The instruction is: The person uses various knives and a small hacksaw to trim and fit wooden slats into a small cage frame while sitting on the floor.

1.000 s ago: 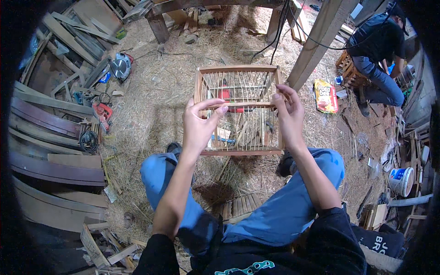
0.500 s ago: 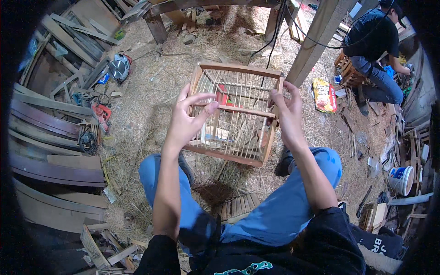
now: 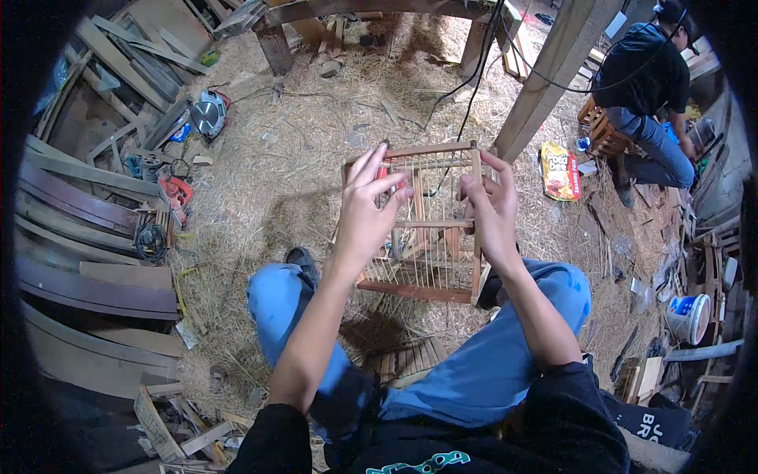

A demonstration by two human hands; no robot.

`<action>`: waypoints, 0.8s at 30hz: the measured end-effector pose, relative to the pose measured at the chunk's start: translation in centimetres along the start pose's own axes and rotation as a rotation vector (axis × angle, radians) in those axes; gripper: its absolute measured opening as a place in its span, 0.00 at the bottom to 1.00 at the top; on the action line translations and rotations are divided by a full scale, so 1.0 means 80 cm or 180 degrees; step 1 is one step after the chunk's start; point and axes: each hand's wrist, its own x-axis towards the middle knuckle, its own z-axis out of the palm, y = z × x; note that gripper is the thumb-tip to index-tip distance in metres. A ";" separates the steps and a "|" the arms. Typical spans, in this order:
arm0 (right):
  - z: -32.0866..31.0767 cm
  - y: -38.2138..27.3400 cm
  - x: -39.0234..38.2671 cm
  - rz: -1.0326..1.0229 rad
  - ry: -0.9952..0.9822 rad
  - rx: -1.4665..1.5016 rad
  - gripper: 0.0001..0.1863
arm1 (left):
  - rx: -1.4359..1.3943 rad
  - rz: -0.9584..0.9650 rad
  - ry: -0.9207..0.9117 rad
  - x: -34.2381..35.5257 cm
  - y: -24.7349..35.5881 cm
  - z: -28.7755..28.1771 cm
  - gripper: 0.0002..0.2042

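While your right hand (image 3: 495, 215) pinches the wooden cage (image 3: 414, 291), steady its left side with your half-curled left hand (image 3: 365, 209), hold unclear.

Straw-coloured litter (image 3: 237, 186) all over floor. Circular saw (image 3: 210, 114) off left, red power tool (image 3: 175, 196) nearer, curved boards (image 3: 95, 291) beyond. Yellow-and-red bag (image 3: 559, 171) near wooden post (image 3: 549, 83). Co-worker (image 3: 643, 71) bent forward by slatted crate (image 3: 604, 130). White-and-blue bucket (image 3: 689, 319) far right.

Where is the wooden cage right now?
In the head view, the wooden cage is near the centre, between the left hand and right hand, left of the yellow-and-red snack bag.
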 end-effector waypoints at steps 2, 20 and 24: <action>0.001 -0.003 0.001 0.0005 0.0086 0.0040 0.25 | 0.0172 0.0172 0.0085 0.001 -0.001 0.002 0.12; -0.053 -0.010 0.039 0.0856 0.1382 0.0214 0.29 | -0.1189 -0.1619 -0.0001 0.007 0.001 -0.032 0.32; -0.071 0.009 0.047 0.1238 0.1258 0.0373 0.25 | -0.1977 -0.1229 -0.0491 0.004 0.004 -0.036 0.45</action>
